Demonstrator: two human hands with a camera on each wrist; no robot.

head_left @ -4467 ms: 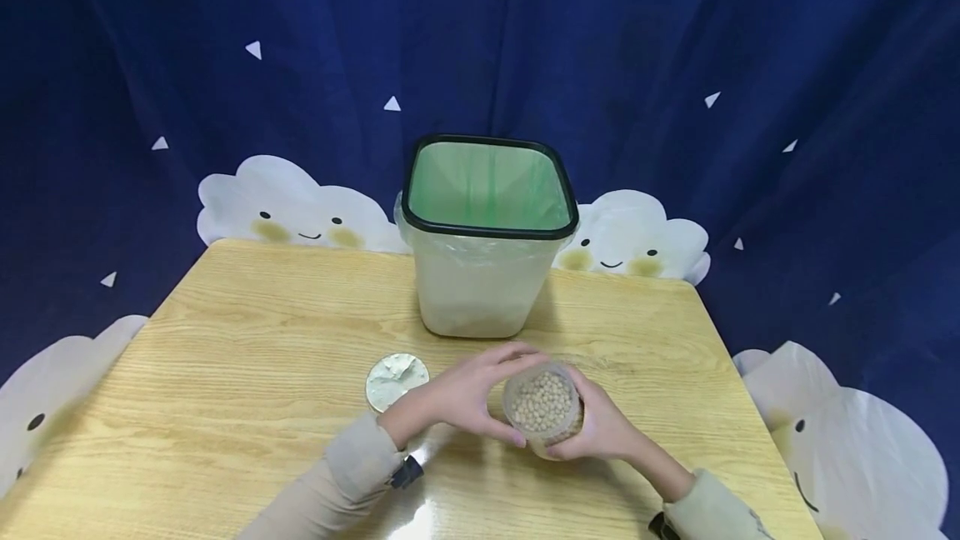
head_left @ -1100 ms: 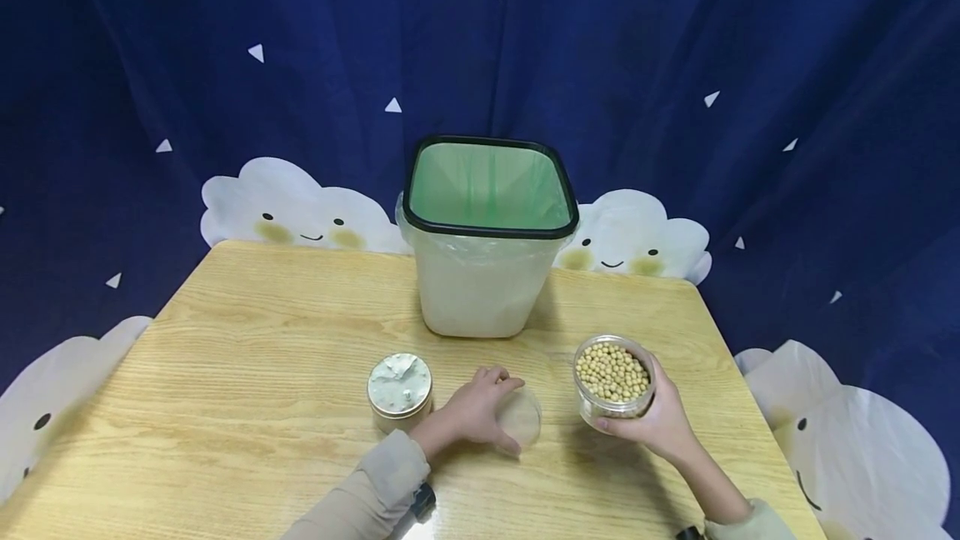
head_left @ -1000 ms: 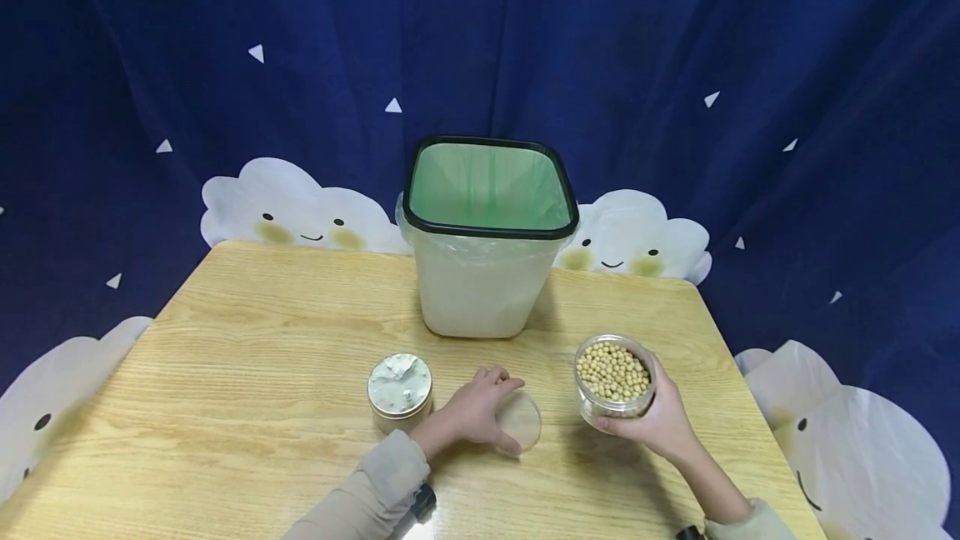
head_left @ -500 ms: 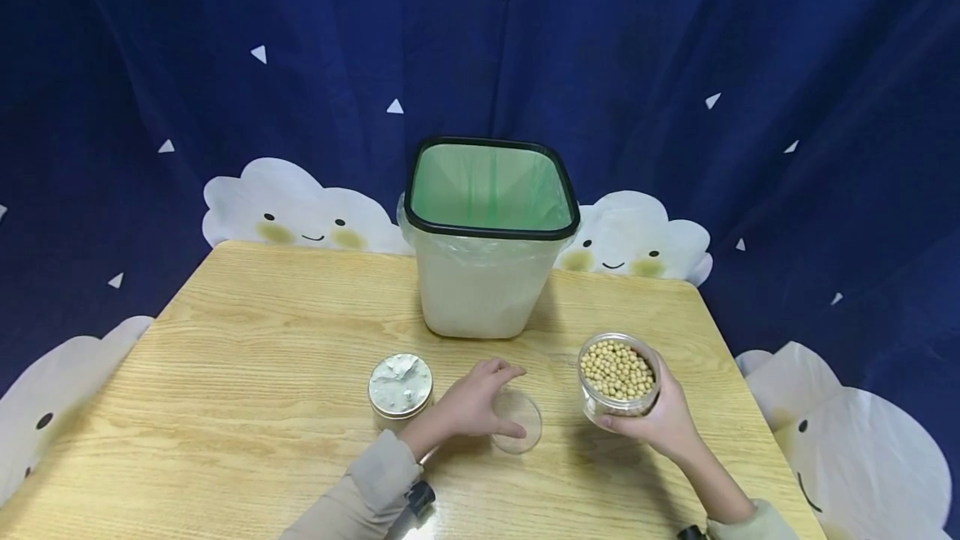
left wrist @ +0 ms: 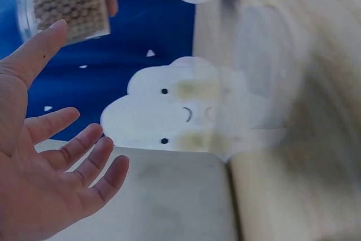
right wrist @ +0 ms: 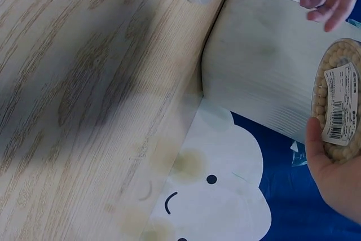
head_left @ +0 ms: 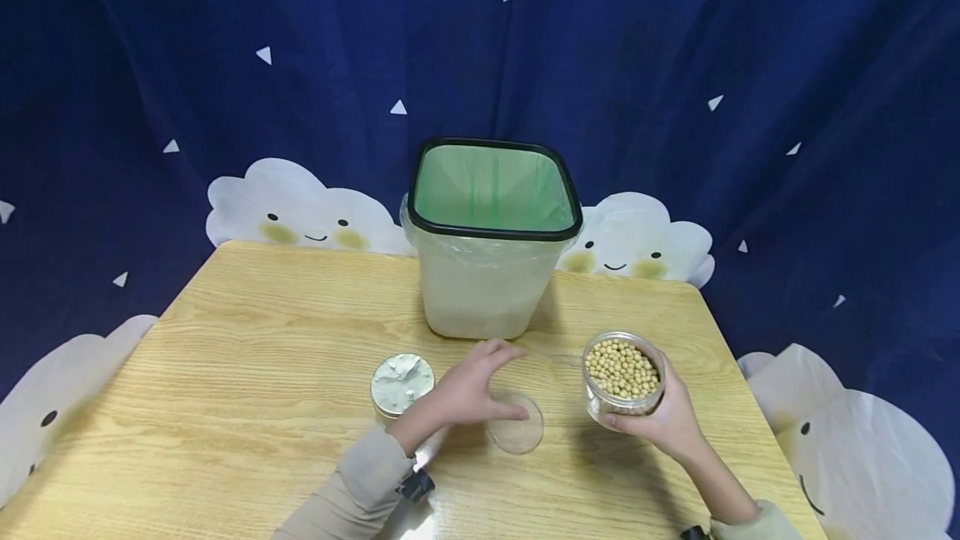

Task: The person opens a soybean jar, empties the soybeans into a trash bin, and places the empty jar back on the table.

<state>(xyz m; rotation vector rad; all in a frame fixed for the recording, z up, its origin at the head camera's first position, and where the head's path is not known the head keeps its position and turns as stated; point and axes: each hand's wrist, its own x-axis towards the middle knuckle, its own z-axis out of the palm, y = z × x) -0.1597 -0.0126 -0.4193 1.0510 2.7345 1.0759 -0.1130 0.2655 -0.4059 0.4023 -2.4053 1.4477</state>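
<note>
My right hand (head_left: 666,422) grips a clear open jar of soybeans (head_left: 622,371) just above the table at the right. The right wrist view shows that jar (right wrist: 337,97) with its label against my palm (right wrist: 333,179). My left hand (head_left: 474,388) is open, fingers spread, its thumb over the rim of a clear round lid (head_left: 516,434) that lies flat on the table. Seen from the left wrist, the left hand (left wrist: 51,162) holds nothing, and the jar (left wrist: 65,5) is beyond it.
A pale square bin (head_left: 483,290) with a black rim and green liner stands at the back centre of the wooden table (head_left: 247,357). A round tin with a torn foil top (head_left: 402,382) sits left of my left hand. Dark blue cloud-print cloth (head_left: 225,65) hangs behind.
My left hand has let go of the clear lid, which now lies flat on the table, and the fingers have spread. The right hand has kept the jar lifted at the right.
</note>
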